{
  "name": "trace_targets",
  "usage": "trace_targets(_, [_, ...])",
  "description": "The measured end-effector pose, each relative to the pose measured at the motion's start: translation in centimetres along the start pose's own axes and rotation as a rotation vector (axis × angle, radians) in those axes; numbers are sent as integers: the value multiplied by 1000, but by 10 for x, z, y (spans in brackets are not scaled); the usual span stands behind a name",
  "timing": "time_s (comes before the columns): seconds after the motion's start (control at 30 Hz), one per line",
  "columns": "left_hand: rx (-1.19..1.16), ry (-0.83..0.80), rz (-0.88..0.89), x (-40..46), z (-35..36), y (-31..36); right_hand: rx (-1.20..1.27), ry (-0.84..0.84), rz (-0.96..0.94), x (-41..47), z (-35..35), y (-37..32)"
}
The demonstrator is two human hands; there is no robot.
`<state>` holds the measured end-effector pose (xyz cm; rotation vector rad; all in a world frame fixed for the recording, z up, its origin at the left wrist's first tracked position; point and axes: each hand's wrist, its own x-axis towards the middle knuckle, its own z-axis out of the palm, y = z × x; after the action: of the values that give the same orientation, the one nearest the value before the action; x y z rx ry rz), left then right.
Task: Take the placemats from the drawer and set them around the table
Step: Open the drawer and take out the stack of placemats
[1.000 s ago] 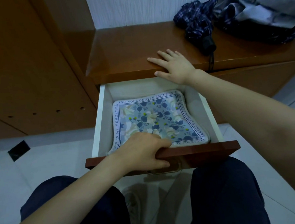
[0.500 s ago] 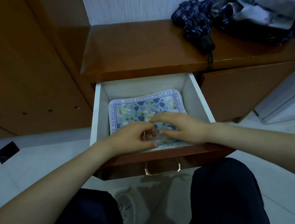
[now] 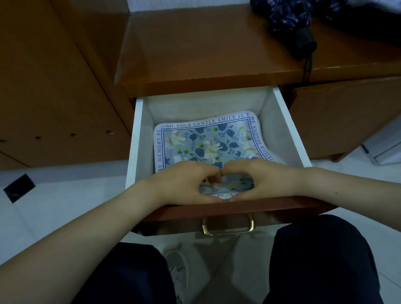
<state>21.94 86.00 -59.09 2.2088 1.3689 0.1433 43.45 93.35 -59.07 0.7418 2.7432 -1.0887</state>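
The white-lined drawer [image 3: 286,121] is pulled out, with a brass handle [image 3: 228,228] on its wooden front. In it lies a stack of blue floral placemats [image 3: 208,141] with lettered borders. My left hand [image 3: 183,185] and my right hand [image 3: 261,179] are both inside the drawer at the near edge of the stack. Fingers and thumbs curl around that near edge, fingertips touching in the middle. The near part of the mats is hidden by my hands and the drawer front.
A wooden countertop [image 3: 198,46] runs above the drawer, with a folded dark plaid umbrella [image 3: 287,18] and a bundle of dark cloth [image 3: 363,2] at its right. A tall wooden cabinet [image 3: 33,81] stands left. My knees in dark trousers are over white floor tiles [image 3: 55,211].
My left hand let go of the drawer front and my right hand left the countertop. Both moved into the drawer and closed on the near edge of the placemats.
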Motion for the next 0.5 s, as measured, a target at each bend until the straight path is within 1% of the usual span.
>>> trace_targets(0.07, [69, 3, -1, 3, -5, 2, -1, 12, -7, 1, -4, -1])
trace_targets(0.13, [80, -7, -28, 6, -10, 3, 65, 18, 1, 1, -8, 0])
trace_targets(0.27, [-60, -5, -91, 15, -16, -2, 60, 49, 0, 11, -17, 4])
trace_targets(0.33, [-88, -9, -113, 21, -15, -5, 62, 9, 5, 17, -19, 4])
trace_targets(0.43, [-94, -24, -118, 24, -9, -7, 18, -121, 42, 18, -20, 9])
trace_targets(0.5, [-96, -26, -123, 24, -6, -8, -4, -176, 52, 18, -19, 12])
